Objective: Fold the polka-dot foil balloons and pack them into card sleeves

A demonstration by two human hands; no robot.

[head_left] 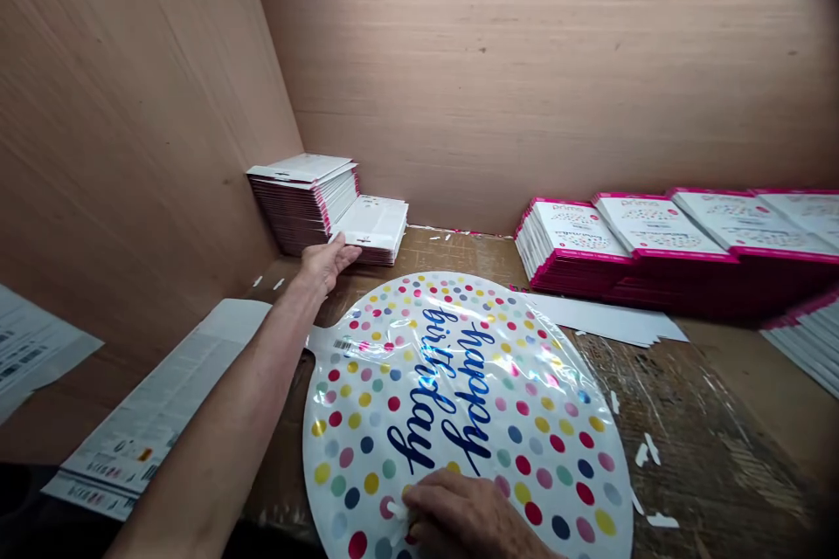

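A flat, round foil balloon [524, 454] lies in front of me, white with coloured dots and blue "happy birthday" lettering turned sideways. My right hand [468, 511] is over its lower part, fingers curled together, and a small white strip [397, 509] pokes out at the fingertips. Stretched forward, my left hand [329, 264] has its fingers extended at the front edge of a low stack of white packets [377, 223]. Whether those fingers grip the top packet cannot be made out. Behind it rises a taller stack of similar packets [288, 201] with pink edges.
Overlapping piles of pink-and-white packets [662, 223] line the back right. White paper strips [603, 317] lie before them. A long printed sheet [163, 410] is under my left forearm. White scraps [646, 450] dot the tape-covered brown surface [708, 454]. Wooden panels [524, 61] enclose the back and left.
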